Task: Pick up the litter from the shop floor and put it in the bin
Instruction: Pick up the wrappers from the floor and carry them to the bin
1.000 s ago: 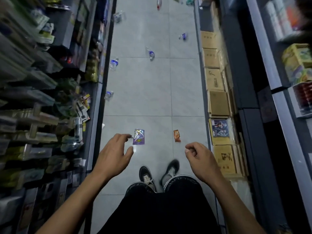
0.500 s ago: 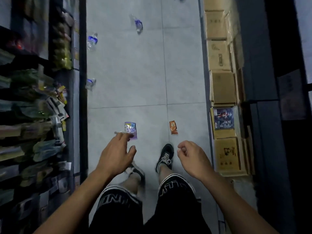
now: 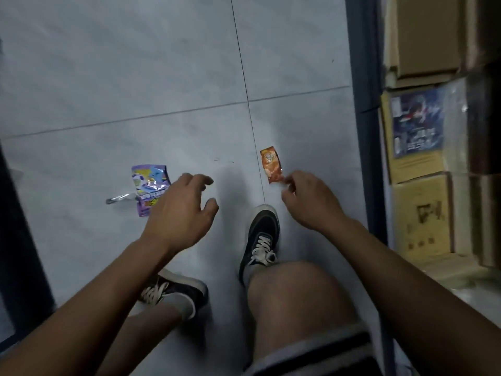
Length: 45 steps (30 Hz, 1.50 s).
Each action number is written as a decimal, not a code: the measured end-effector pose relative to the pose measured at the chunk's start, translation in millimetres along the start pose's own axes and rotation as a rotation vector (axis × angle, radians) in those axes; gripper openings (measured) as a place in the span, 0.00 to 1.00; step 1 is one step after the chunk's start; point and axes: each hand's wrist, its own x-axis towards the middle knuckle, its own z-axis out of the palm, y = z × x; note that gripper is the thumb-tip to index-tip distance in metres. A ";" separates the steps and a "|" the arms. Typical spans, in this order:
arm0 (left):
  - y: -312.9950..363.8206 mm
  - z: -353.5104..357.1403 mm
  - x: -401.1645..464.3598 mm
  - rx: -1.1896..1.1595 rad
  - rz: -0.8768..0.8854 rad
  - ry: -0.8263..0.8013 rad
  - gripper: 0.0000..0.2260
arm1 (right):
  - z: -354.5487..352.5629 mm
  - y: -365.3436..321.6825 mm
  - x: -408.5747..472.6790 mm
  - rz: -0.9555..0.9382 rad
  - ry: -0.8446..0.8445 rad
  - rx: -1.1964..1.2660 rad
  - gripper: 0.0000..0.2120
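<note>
Head view: grey tiled floor [image 3: 135,77], boxes [image 3: 423,213] along right.

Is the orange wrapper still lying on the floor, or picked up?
Being picked up: the right hand pinches the orange wrapper's near corner. Whether it has left the tile, cannot tell.

Arms: bare, no sleeves
Shorts [image 3: 314,356]: dark, pale striped hem
Shoes [image 3: 261,234]: dark canvas — white laces (pale soles)
Socks [image 3: 184,308]: grey
</note>
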 end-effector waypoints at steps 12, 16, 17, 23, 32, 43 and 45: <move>-125.6 153.4 154.6 0.035 0.075 -0.003 0.20 | 182.3 71.7 177.8 0.135 0.221 -0.128 0.49; -138.7 162.2 160.0 -0.009 0.020 0.026 0.20 | 188.2 71.4 193.9 0.101 0.257 -0.230 0.51; -139.4 161.6 155.9 -0.022 0.004 0.032 0.20 | 187.6 69.8 193.6 0.091 0.254 -0.242 0.49; -162.7 163.3 129.4 -0.036 -0.072 0.074 0.20 | 190.2 45.5 189.9 0.018 0.211 -0.263 0.40; -228.6 152.2 121.1 0.009 -0.348 0.419 0.17 | 222.2 -34.8 190.6 -0.310 0.184 -0.296 0.24; -267.8 168.7 116.9 0.028 -0.610 0.375 0.46 | 249.5 -64.2 171.3 -0.518 0.061 -0.358 0.31; -261.0 169.9 118.7 -0.070 -0.623 0.371 0.44 | 248.3 -62.9 166.4 -0.518 0.046 -0.362 0.33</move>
